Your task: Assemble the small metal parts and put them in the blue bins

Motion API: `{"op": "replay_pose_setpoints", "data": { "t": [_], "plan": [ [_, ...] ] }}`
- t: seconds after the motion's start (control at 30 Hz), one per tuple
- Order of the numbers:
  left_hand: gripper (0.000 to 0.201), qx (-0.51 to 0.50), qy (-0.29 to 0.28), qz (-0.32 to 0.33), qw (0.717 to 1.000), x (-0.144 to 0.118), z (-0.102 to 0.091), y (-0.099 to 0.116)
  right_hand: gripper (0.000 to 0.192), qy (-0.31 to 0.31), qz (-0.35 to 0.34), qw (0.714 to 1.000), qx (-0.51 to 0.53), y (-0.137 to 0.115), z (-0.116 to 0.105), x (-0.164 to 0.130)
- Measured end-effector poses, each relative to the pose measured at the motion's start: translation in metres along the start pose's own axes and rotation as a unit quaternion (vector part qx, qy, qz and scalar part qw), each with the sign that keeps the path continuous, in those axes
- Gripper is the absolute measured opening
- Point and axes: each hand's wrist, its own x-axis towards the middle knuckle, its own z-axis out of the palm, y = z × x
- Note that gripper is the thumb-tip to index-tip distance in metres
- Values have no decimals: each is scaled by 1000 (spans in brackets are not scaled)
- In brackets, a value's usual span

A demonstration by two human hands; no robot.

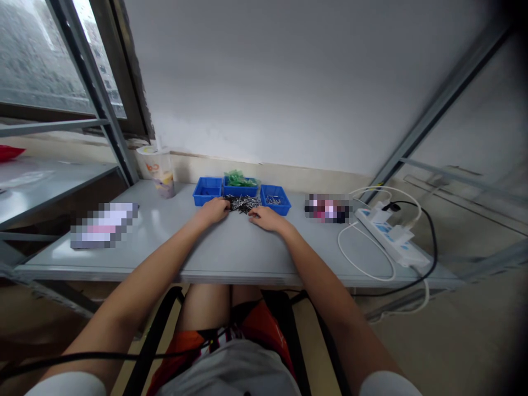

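Observation:
A loose pile of small dark metal pins lies on the grey table, in front of three blue trays. My left hand rests at the pile's left edge with fingers curled; whether it grips a pin is too small to tell. At the pile's right edge lies my right hand, its fingers reaching toward the pins. The left blue tray looks empty. Green parts in a clear bag fill the middle tray. The right tray holds a few small metal pieces.
A drink cup stands at the back left by a window frame. A white power strip with white and black cables lies at the right. Blurred patches sit at the left and right. A metal shelf stands left.

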Motion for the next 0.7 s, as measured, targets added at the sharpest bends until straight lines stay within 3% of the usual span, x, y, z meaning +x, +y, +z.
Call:
{"op": "replay_pose_setpoints", "data": {
  "t": [0.43,0.7],
  "plan": [
    [24,6,-18,-32,999,0,-4,5,25,6,3,1000,5,0,0,0],
    [21,14,51,-24,998,-5,-18,16,26,1,15,1000,8,-2,0,-1]
  ]
}}
